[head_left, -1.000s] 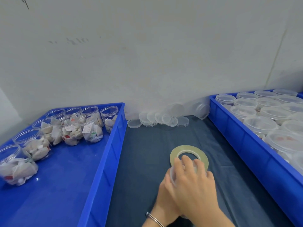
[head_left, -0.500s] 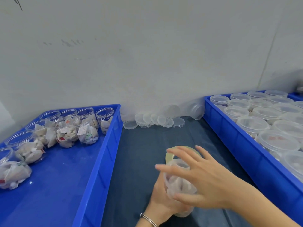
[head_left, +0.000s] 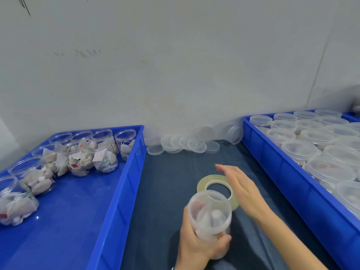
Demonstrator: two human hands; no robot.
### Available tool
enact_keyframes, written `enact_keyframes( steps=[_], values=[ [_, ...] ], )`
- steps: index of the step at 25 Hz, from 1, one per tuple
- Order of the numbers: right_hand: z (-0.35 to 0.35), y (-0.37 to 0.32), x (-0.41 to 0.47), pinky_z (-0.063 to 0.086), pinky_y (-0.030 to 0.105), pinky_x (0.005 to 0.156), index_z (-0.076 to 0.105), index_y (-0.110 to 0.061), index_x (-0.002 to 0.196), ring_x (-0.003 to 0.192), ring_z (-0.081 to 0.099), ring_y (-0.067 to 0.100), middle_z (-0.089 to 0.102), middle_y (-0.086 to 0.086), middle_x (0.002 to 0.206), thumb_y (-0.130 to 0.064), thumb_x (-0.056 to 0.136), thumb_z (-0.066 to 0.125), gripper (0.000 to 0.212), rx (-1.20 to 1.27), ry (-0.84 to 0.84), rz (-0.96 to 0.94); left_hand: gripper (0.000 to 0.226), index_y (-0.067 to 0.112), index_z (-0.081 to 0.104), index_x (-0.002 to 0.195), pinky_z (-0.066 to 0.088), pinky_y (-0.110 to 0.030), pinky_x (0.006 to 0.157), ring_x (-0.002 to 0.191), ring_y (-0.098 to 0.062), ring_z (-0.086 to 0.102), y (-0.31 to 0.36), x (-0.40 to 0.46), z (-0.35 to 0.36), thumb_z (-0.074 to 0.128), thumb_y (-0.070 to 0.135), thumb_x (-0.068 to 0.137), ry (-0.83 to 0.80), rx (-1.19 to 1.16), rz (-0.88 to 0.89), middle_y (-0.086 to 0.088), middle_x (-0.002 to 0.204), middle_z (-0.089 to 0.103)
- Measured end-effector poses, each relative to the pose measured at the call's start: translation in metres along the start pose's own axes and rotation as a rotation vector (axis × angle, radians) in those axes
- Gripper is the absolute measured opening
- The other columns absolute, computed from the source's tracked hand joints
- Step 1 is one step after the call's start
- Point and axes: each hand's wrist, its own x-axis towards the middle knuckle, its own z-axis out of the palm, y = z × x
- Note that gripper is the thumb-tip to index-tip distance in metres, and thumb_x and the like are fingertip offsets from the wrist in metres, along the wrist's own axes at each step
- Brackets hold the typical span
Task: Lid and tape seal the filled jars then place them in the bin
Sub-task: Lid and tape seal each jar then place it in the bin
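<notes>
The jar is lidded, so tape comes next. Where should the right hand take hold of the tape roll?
The tape roll lies flat on the dark mat, its near edge hidden behind the jar that the left hand holds. Probably best from above, on its far right rim, thumb in the open centre hole and fingers outside, where the right hand hovers.

Both forearms are bare, no sleeves showing on either one; the left hand (head_left: 196, 244) has a thin silvery bangle at its wrist, just at the near edge, and the right hand (head_left: 243, 190) wears nothing
</notes>
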Motion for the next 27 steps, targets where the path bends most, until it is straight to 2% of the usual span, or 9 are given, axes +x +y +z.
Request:
enact_keyframes(
  steps=[4,6,9,11,13,16,19,22,27],
  values=[
    [0.012,0.046,-0.009,0.004,0.055,0.114,0.033,-0.026,0.142,0.145,0.001,0.004,0.022,-0.016,0.151,-0.048,0.095,0.040,0.052,-0.570,-0.378,0.250,0.084,0.032,0.050,0.114,0.050,-0.015,0.079,0.100,-0.002,0.062,0.011,-0.004,-0.010,0.088,0.036,0.039,0.173,-0.010,-0.165,0.017,0.111,0.062],
    [0.018,0.053,-0.025,0.007,0.062,0.112,0.048,-0.024,0.130,0.142,0.020,0.004,0.040,-0.011,0.139,-0.051,0.093,0.045,0.046,-0.761,-0.375,0.139,0.085,0.031,0.049,0.113,0.047,-0.007,0.076,0.098,0.006,0.059,0.017,0.004,-0.006,0.088,0.036,0.038,0.211,-0.009,-0.197,0.016,0.112,0.059],
    [0.002,0.040,-0.037,0.042,0.048,0.102,0.058,-0.025,0.083,0.088,0.060,0.008,0.056,-0.010,0.085,-0.056,0.084,0.055,0.030,-0.867,-0.204,0.015,0.086,0.032,0.046,0.114,0.045,-0.008,0.083,0.102,0.009,0.055,0.020,0.016,-0.015,0.085,0.041,0.038,0.189,0.019,-0.225,0.012,0.119,0.055],
    [-0.004,0.035,-0.047,0.041,0.025,0.075,0.042,-0.027,0.073,0.070,0.048,0.007,0.047,-0.011,0.071,-0.057,0.090,0.042,0.035,-0.644,-0.087,0.090,0.096,0.032,0.037,0.126,0.042,-0.021,0.101,0.117,0.005,0.048,0.029,0.013,-0.015,0.079,0.047,0.041,0.170,0.024,-0.252,0.009,0.131,0.046],
    [-0.019,0.023,-0.061,0.034,0.029,0.056,0.042,-0.021,0.068,0.055,0.039,0.008,0.045,-0.005,0.059,-0.048,0.093,0.047,0.038,-0.244,0.051,0.273,0.096,0.032,0.025,0.138,0.032,-0.032,0.112,0.133,-0.003,0.035,0.043,0.009,-0.018,0.069,0.051,0.054,0.219,0.048,-0.228,0.008,0.144,0.033],
    [-0.041,-0.006,-0.084,0.028,0.029,0.051,0.049,-0.021,0.067,0.047,0.034,0.009,0.041,0.000,0.051,-0.030,0.095,0.053,0.030,0.151,0.142,0.234,0.056,0.022,0.044,0.132,0.037,-0.028,0.106,0.129,-0.013,0.045,0.074,0.007,-0.024,0.055,0.042,0.082,0.383,0.138,0.081,0.009,0.136,0.047],
    [-0.036,-0.036,-0.099,0.027,0.024,0.047,0.051,-0.027,0.074,0.044,0.033,0.004,0.042,-0.006,0.045,-0.024,0.083,0.055,0.010,0.113,0.115,0.054,0.036,0.020,0.055,0.125,0.041,-0.018,0.097,0.119,-0.011,0.054,0.112,0.005,-0.014,0.047,0.039,0.095,0.109,0.182,0.186,0.012,0.123,0.058],
    [-0.023,-0.052,-0.104,0.030,0.013,0.046,0.053,-0.035,0.077,0.041,0.037,0.000,0.045,-0.014,0.044,-0.024,0.066,0.057,0.016,0.062,0.137,0.017,0.055,0.030,0.037,0.141,0.028,-0.020,0.111,0.132,0.011,0.031,0.125,0.000,-0.004,0.030,0.056,0.093,-0.255,0.191,-0.053,0.025,0.142,0.039],
    [-0.012,-0.053,-0.101,0.032,0.009,0.045,0.054,-0.029,0.063,0.040,0.039,0.000,0.046,-0.017,0.047,-0.033,0.062,0.061,0.008,-0.066,0.245,0.025,0.057,0.034,0.033,0.141,0.024,-0.009,0.108,0.127,0.017,0.031,0.129,-0.005,-0.001,0.029,0.052,0.088,-0.203,0.256,-0.120,0.023,0.141,0.041]
  ],
)
